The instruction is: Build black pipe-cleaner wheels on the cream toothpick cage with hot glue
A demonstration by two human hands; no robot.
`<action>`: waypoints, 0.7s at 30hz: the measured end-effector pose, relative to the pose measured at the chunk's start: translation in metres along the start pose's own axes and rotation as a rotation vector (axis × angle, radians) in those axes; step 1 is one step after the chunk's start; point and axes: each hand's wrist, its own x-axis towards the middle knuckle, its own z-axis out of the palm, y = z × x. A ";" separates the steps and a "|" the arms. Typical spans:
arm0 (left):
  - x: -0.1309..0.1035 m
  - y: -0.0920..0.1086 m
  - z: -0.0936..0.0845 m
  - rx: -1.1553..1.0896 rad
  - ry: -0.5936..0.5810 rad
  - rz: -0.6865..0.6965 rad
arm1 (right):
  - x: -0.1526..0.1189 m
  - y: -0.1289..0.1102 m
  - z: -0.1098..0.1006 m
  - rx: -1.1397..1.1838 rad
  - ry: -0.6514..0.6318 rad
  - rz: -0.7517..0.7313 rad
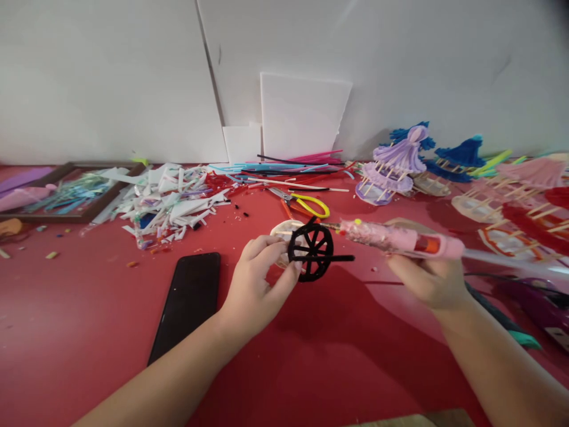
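Note:
Pinched in the fingers of my left hand point(262, 273) is a black wheel of pipe cleaner point(312, 274), with spokes and one straight end sticking out to the right. A pale round disc point(280, 228) shows partly behind the wheel and my fingers. My right hand point(429, 279) is wrapped round a pink glue gun point(391, 238) with a clear glue stick in its back. The gun's nozzle points left, close to the wheel's upper right edge; whether they touch I cannot tell.
Yellow-handled scissors point(313, 206) lie behind the wheel. Pipe cleaners point(284, 172) and white foam scraps point(178, 198) spread along the back. A black phone point(189, 302) lies left. Several small tiered models point(395, 166) stand at the right, near a brown frame's point(82, 216) opposite side.

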 end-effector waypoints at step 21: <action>-0.005 0.000 0.002 0.127 0.020 0.184 | -0.009 -0.040 0.014 -0.131 -0.088 -0.501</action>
